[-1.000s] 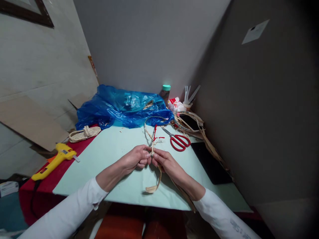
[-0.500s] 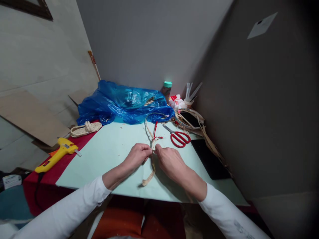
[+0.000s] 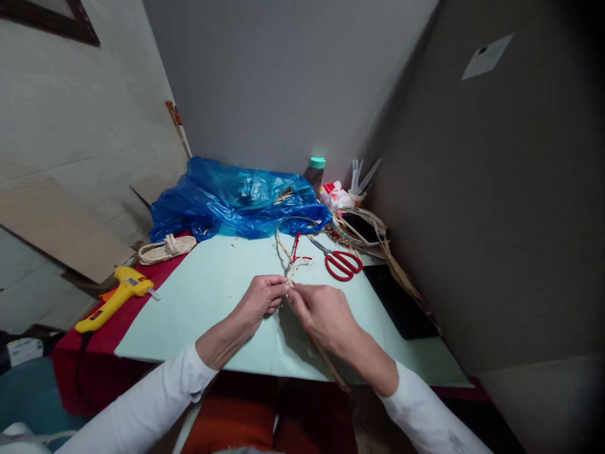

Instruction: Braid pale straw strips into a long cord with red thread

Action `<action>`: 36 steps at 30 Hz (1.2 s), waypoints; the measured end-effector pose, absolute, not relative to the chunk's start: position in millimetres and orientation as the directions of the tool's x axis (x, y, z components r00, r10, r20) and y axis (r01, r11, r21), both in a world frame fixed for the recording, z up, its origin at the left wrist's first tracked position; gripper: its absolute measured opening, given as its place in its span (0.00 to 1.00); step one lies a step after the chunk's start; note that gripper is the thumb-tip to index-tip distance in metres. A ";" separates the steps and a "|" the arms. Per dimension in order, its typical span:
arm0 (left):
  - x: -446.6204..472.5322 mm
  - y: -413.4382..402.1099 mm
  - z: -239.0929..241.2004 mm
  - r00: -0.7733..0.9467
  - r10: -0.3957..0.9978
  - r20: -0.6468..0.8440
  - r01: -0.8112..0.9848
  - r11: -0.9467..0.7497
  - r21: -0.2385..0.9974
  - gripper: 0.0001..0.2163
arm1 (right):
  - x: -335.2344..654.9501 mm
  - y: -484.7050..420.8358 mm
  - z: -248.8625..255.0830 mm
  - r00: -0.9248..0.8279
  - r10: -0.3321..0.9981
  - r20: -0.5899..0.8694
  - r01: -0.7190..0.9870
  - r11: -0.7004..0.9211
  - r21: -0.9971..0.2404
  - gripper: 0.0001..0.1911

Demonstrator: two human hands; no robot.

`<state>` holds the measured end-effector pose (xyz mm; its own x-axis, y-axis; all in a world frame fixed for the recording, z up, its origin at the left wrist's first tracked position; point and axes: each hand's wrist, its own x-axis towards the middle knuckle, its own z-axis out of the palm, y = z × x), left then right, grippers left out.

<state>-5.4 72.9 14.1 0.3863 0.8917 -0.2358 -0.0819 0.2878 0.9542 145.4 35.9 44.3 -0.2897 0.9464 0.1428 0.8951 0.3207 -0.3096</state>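
Observation:
My left hand pinches the near end of a pale braid of plant fibre over the light green table sheet. Fingertip to fingertip with it, my right hand is closed on the same fibre braid, back of the hand up. A loose tan strand trails from under the right hand past the table's front edge. Beside the braid lies a red twisted cord. Red-handled scissors rest beyond my right hand. The exact grip point is partly hidden by the fingers.
A yellow glue gun and a small woven slipper lie at the left on red cloth. Crumpled blue plastic fills the back. A black flat panel and dry fibre strips are on the right.
The loose strand that hung between my hands has swung to the right, under my right hand. My right hand has turned inward, closer to the left fingertips.

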 end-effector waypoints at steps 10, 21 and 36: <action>-1.6 69.2 18.7 0.437 0.874 -0.211 -0.018 0.243 0.970 0.09 | 148.5 62.2 15.8 -0.326 0.935 -0.141 0.210 -0.074 -0.975 0.15; -14.7 63.3 38.8 0.361 0.931 0.052 0.581 -0.268 0.768 0.14 | 156.1 60.4 -2.8 -0.219 0.975 0.042 0.264 0.101 -0.959 0.20; 4.7 51.1 32.6 0.486 0.845 0.221 0.670 -0.523 0.527 0.13 | 159.9 58.1 4.0 -0.353 0.934 -0.060 -0.136 -0.115 -0.984 0.14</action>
